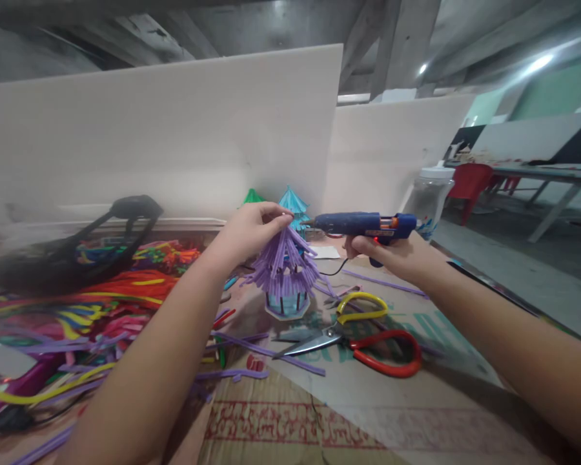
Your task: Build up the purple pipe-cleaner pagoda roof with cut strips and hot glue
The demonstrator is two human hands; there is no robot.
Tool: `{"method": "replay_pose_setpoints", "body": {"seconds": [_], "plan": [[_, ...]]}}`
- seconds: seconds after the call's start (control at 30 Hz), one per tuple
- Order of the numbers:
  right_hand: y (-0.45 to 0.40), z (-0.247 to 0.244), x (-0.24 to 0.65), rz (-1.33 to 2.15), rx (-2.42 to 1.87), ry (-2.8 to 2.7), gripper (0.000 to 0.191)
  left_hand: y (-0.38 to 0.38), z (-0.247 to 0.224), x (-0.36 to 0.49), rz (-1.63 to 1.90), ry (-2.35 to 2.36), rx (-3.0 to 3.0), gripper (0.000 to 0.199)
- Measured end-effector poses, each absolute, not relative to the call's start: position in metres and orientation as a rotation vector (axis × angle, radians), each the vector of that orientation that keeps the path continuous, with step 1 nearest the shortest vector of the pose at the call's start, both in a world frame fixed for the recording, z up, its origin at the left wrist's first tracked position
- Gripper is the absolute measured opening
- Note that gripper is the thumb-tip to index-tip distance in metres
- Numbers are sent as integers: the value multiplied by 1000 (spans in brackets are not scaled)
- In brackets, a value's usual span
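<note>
A small purple pagoda model (286,278) made of fuzzy pipe cleaners stands upright, with tiered roofs over a pale blue base. My left hand (261,223) closes thumb and fingers at its peak; whether a small loose piece is also pinched there is hidden. My right hand (387,252) grips a blue hot glue gun (353,223), its nozzle pointing left, close to the left fingertips. In front of the model lie large scissors (332,337) with one yellow and one red handle, blades partly open. Purple pipe cleaners (290,356) lie near the blades.
Heaps of coloured pipe cleaners (91,303) and a dark, blurred strap-like object (77,245) cover the left side. Behind the model stand a blue pagoda (293,199) and a green one (252,195). A clear lidded bottle (428,197) stands at right; a white panel (174,135) rises behind.
</note>
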State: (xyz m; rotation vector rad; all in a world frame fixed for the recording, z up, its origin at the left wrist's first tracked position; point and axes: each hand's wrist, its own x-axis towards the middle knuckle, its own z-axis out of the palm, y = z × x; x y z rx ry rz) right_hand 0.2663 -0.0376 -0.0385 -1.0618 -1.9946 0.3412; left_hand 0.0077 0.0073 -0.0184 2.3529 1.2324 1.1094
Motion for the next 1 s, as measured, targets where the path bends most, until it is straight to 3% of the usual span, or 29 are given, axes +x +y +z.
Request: {"method": "replay_pose_setpoints", "body": {"seconds": [0.3,0.57,1.0], "plan": [[-46,-42,251,454,-1186,-1995,26,6,-21,13,1191,1224,2337,29],[-42,-49,250,542,-1194,-1979,31,4,-20,16,1206,1244,2360,29],[-42,-55,249,177,-1238,-2053,28,3,-19,15,1151,1279,2380,30]]}}
